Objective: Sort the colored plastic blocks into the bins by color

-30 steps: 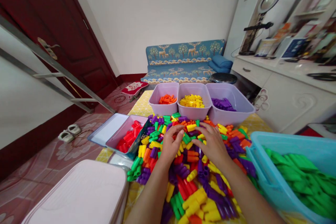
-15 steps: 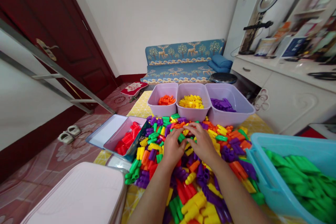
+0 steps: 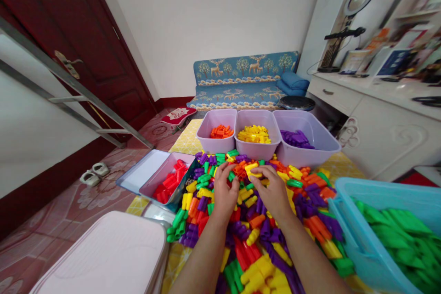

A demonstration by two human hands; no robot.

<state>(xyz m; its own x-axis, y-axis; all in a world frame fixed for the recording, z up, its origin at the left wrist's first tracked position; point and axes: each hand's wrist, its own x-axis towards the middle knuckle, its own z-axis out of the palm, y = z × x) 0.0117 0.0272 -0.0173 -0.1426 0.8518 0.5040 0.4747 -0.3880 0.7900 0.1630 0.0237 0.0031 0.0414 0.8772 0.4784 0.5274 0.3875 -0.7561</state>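
Observation:
A heap of small plastic tube pieces (image 3: 248, 234) in yellow, purple, red, orange and green covers the yellow cloth in front of me. Both my hands rest on its far part. My left hand (image 3: 224, 194) has its fingers curled down into the pieces, beside a green one; what it grips is hidden. My right hand (image 3: 274, 191) pinches a yellow piece (image 3: 251, 168) with thumb and forefinger. The fingertips of the two hands nearly meet.
Behind the heap stand three lilac bins: orange pieces (image 3: 220, 132), yellow pieces (image 3: 254, 134), purple pieces (image 3: 296, 138). A lilac bin of red pieces (image 3: 168, 182) sits left on a blue tray (image 3: 138, 173). A blue tub (image 3: 347, 234) of green pieces is right. A pale lid (image 3: 110, 252) lies near left.
Both hands slid forward over the heap and drew together. The fingers, spread flat a second ago, have curled, and the right hand has pinched a yellow piece.

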